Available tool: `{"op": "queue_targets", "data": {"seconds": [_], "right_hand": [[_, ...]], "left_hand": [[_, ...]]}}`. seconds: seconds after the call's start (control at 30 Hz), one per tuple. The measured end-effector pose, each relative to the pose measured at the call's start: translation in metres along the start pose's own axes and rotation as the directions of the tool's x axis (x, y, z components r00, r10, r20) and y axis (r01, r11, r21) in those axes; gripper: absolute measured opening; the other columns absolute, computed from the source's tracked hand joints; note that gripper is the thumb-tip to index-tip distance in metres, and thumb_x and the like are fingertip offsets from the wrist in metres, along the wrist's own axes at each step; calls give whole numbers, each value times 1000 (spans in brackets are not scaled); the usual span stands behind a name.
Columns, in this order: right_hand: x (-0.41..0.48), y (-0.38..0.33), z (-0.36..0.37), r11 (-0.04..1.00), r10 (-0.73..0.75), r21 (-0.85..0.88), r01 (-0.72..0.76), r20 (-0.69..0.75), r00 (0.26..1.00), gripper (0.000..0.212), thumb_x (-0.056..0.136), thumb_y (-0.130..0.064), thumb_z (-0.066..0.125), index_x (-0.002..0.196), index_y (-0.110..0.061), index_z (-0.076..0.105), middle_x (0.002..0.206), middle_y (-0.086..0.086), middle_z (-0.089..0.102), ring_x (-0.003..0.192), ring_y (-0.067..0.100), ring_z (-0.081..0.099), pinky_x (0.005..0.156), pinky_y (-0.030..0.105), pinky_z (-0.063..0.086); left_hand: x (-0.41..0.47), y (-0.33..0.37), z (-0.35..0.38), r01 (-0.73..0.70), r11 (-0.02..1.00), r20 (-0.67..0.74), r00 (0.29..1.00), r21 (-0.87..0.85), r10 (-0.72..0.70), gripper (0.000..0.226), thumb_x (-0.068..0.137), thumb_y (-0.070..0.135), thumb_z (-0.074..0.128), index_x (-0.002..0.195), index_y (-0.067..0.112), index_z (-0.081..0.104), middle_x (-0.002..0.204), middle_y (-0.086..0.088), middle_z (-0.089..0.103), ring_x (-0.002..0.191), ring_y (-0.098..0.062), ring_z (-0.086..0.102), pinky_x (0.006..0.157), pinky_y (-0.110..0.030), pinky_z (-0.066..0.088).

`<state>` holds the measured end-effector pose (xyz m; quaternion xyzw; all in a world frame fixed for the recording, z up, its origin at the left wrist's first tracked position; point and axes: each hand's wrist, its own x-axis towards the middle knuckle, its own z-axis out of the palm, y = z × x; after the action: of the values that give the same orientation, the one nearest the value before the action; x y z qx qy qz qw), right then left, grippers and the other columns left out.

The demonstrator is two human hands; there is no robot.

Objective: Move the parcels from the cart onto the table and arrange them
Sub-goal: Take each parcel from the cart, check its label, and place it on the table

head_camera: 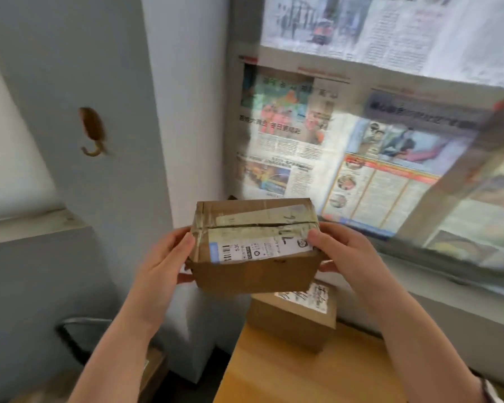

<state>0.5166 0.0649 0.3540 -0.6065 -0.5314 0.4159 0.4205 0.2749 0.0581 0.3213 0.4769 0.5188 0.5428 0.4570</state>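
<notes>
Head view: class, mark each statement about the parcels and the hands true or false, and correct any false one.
1. The left hand and right hand both grip the cardboard parcel. True.
2. A second parcel rests on the wooden table below it. True.
3. The held parcel bears no label. False: a white shipping label with a barcode lies on top.
4. Blue tiles cover the surface behind. False: newspaper sheets cover it.

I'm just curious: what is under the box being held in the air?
A second cardboard parcel stands on the wooden table below the held box. Its labelled top is partly covered, so the rest is hidden.
</notes>
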Motion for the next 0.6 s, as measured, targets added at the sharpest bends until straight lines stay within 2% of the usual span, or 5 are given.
{"op": "queue_targets", "data": {"seconds": [0.2,0.3,0.37,0.47,0.6], "right_hand": [[-27,69,-132,993,118,59,-105,-296,948,21,89,-28,60,109,-24,60,100,-1,70,92,17,66,84,40,55],[-41,108,-175,981,182,133,-139,-405,896,12,90,-26,60,101,-27,58,100,0,68,91,16,65,83,38,55],[-48,135,-193,972,223,173,-161,-455,862,19,90,-24,59,108,-21,56,101,0,67,93,16,64,84,37,54],[-48,176,-207,955,284,216,-204,-467,837,27,90,-20,59,116,-13,54,102,2,66,93,15,63,72,27,53],[-36,229,-208,934,356,202,-295,-448,820,33,90,-17,59,122,-9,54,106,2,63,92,10,60,65,18,48]], "left_hand": [[7,-35,148,87,994,220,970,65,-100,10,94,23,51,95,19,61,93,-3,68,88,-23,64,80,-42,53],[7,-50,209,80,985,359,924,156,-132,12,93,28,54,101,21,60,97,-1,68,90,-19,65,82,-39,55],[6,-63,242,92,978,404,900,189,-163,14,92,29,55,102,21,59,98,-1,68,89,-18,65,78,-35,56],[8,-89,279,82,961,441,876,265,-196,8,93,26,55,98,20,57,96,0,65,84,-10,61,60,-13,51],[18,-144,301,-31,850,455,855,525,-249,18,91,36,55,103,22,56,98,6,62,91,-12,60,82,-32,53]]}}
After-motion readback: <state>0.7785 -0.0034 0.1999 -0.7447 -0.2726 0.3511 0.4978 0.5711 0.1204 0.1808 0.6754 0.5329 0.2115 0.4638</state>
